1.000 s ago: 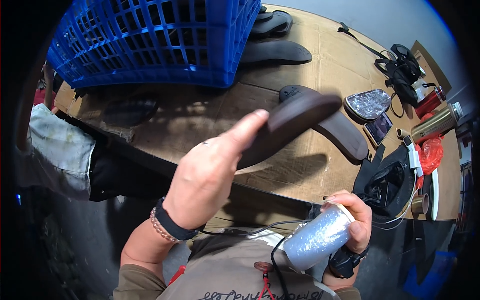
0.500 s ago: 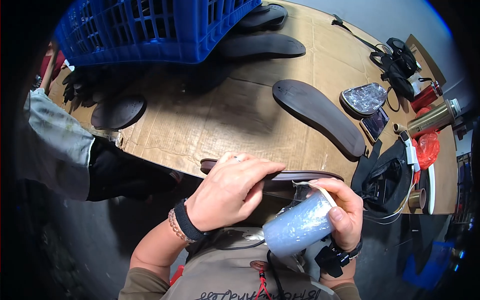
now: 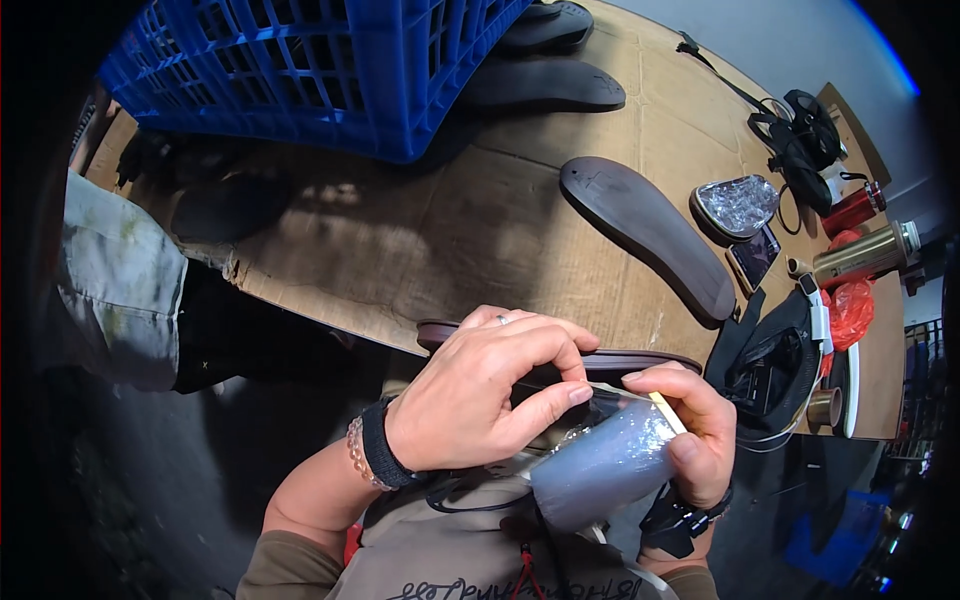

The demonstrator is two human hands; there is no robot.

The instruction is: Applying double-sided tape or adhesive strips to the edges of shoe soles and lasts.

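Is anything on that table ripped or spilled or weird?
Yes, a bit: the cardboard table cover looks ragged at its near-left edge, rough where the rest runs smoother. I see no spill. The film roll tilts, but the right hand holds it, so that's not odd.

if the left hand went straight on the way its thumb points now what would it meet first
Past the film at its fingertips, the left hand would probably meet the right hand first, at its fingers; depth is hard to judge from this single view.
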